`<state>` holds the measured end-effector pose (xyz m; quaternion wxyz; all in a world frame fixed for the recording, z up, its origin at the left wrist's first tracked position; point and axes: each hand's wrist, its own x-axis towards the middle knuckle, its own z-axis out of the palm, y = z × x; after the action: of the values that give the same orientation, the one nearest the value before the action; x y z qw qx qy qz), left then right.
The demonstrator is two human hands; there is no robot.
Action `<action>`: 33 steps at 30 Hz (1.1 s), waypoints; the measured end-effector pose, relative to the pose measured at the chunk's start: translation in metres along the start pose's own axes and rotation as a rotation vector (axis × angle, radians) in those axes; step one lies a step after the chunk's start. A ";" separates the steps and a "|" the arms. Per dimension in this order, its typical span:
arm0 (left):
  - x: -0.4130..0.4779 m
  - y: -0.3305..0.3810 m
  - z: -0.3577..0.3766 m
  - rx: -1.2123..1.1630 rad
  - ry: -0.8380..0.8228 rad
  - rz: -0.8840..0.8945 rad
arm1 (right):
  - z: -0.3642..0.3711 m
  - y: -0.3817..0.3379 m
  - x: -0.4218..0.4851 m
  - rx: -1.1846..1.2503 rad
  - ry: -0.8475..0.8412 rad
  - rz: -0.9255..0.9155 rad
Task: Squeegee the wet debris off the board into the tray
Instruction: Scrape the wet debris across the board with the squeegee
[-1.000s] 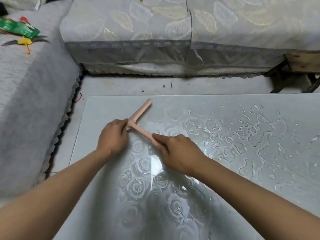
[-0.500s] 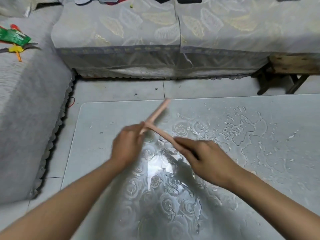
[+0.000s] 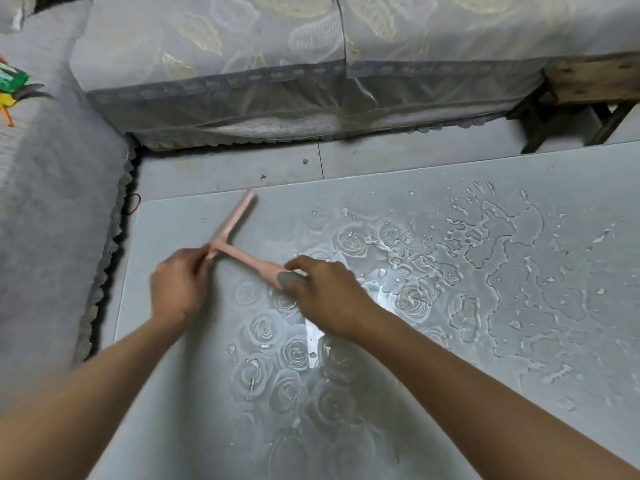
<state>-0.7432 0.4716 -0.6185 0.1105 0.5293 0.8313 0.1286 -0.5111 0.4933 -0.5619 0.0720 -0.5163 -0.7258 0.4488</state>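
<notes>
A pink T-shaped squeegee (image 3: 239, 233) lies low over the left part of a grey glass board (image 3: 485, 358) printed with roses. My left hand (image 3: 176, 285) pinches the blade's near end by the T joint. My right hand (image 3: 325, 292) grips the end of the handle. The blade runs up toward the board's far edge. Puddles and beads of water with small white flecks (image 3: 491, 244) spread across the board's right half, apart from the squeegee. No tray is in view.
A sofa with a pale leaf-patterned cover (image 3: 277, 64) stands beyond the board. A grey cushioned seat (image 3: 45, 220) runs along the left, with colourful items (image 3: 10, 88) on it. A wooden stool (image 3: 588, 95) is at the far right. Tiled floor (image 3: 242, 168) lies between.
Both hands and the squeegee shifted slightly, with the blade tip nearer the board's far edge. The camera view moved. The water lies as before.
</notes>
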 end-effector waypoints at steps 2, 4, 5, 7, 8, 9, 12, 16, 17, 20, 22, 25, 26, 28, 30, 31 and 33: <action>-0.015 0.040 0.016 -0.111 0.013 0.028 | -0.026 0.025 -0.025 -0.006 0.061 0.030; -0.030 0.086 0.030 -0.213 0.003 0.047 | -0.055 0.047 -0.055 -0.003 0.110 0.084; -0.038 0.106 0.037 -0.249 -0.016 0.058 | -0.068 0.059 -0.070 -0.010 0.134 0.119; -0.056 0.142 0.050 -0.297 -0.079 0.083 | -0.093 0.080 -0.100 -0.039 0.174 0.202; -0.066 0.156 0.056 -0.299 -0.117 0.091 | -0.103 0.090 -0.116 -0.045 0.180 0.241; -0.078 0.169 0.061 -0.288 -0.156 0.100 | -0.112 0.098 -0.131 -0.045 0.181 0.273; -0.110 0.196 0.070 -0.280 -0.276 0.152 | -0.130 0.115 -0.173 -0.082 0.179 0.341; -0.133 0.206 0.058 -0.331 -0.434 0.207 | -0.143 0.110 -0.206 -0.196 0.193 0.306; -0.135 0.204 0.050 -0.355 -0.428 0.197 | -0.144 0.102 -0.208 -0.216 0.197 0.253; -0.131 0.178 0.020 -0.410 -0.301 0.097 | -0.137 0.073 -0.190 -0.221 0.161 0.079; -0.123 0.148 0.001 -0.356 -0.253 0.058 | -0.120 0.051 -0.168 -0.184 0.118 0.007; -0.114 0.091 -0.016 -0.217 -0.220 -0.062 | -0.074 0.018 -0.131 -0.188 0.032 -0.062; -0.116 0.072 -0.019 -0.171 -0.205 -0.125 | -0.057 0.009 -0.121 -0.191 -0.004 -0.076; -0.127 0.039 -0.021 -0.077 -0.193 -0.225 | -0.029 -0.005 -0.109 -0.193 -0.065 -0.098; -0.141 0.018 -0.021 -0.015 -0.201 -0.284 | -0.009 -0.010 -0.106 -0.226 -0.109 -0.137; -0.147 0.013 -0.019 0.003 -0.200 -0.300 | -0.004 -0.011 -0.107 -0.252 -0.127 -0.155; -0.155 0.014 -0.012 0.031 -0.178 -0.293 | -0.004 -0.006 -0.111 -0.272 -0.144 -0.158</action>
<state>-0.6706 0.3360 -0.5952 0.1930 0.4132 0.8885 0.0511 -0.4621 0.4045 -0.5158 -0.0158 -0.4291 -0.8215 0.3751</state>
